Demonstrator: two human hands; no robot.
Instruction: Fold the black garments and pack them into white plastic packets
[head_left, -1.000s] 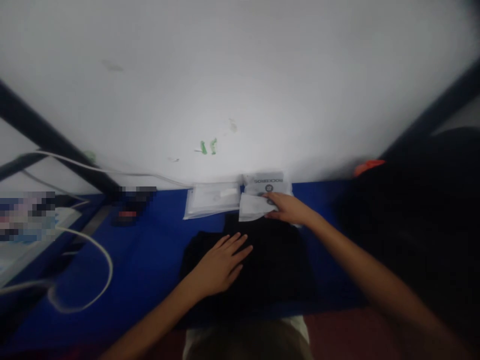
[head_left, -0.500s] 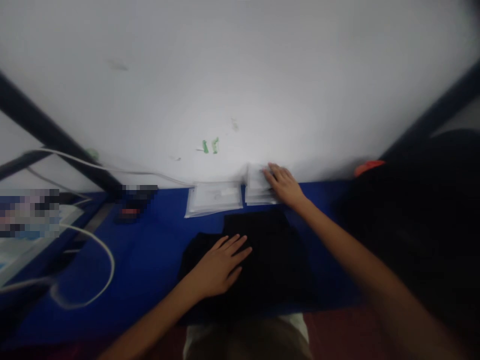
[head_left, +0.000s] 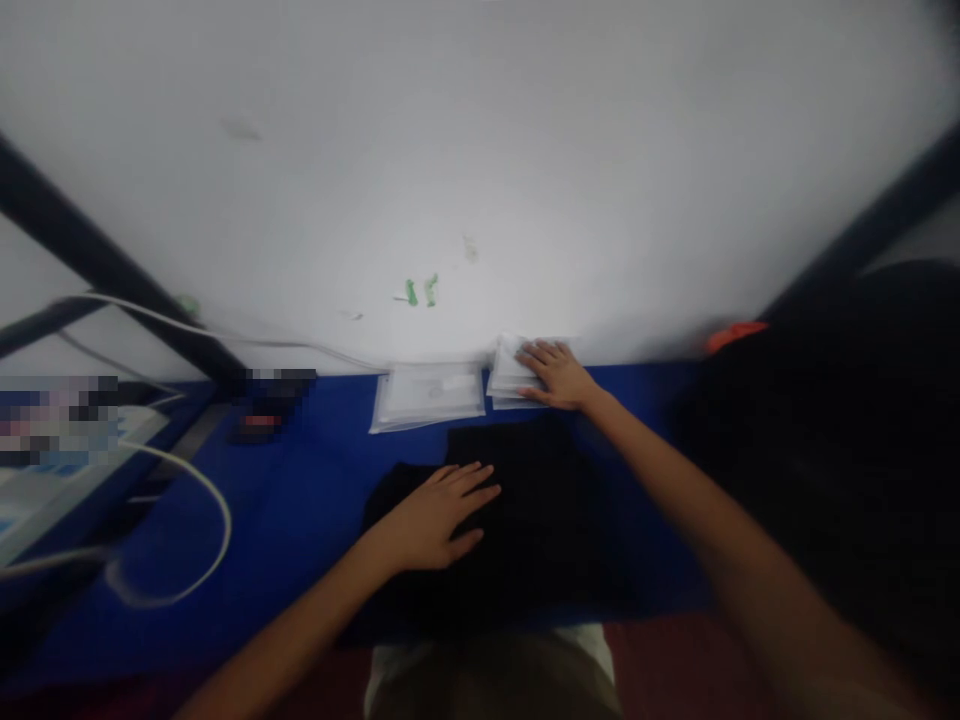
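My left hand point(head_left: 439, 515) lies flat, fingers spread, on a folded black cloth point(head_left: 540, 530), possibly a garment, at the front of the blue surface. Farther back, my right hand point(head_left: 561, 375) rests palm down on a stack of clear plastic bags point(head_left: 506, 372) against the wall. Its fingers are extended over the top bag, with the thumb near the front edge. Just left of that stack is a second pile of clear plastic bags point(head_left: 427, 395), which neither hand touches.
A white cable point(head_left: 221, 500) loops over the left of the blue tabletop point(head_left: 300, 520). A blurred-out dark object point(head_left: 274, 405) sits at the back left. Dark fabric with an orange patch point(head_left: 735, 337) fills the right side. The white wall point(head_left: 600, 200) stands behind, with dark frame bars at both sides.
My right hand has shifted slightly down and left on the bag stack, and the top bag has tilted out of line. My left hand stays on the black cloth.
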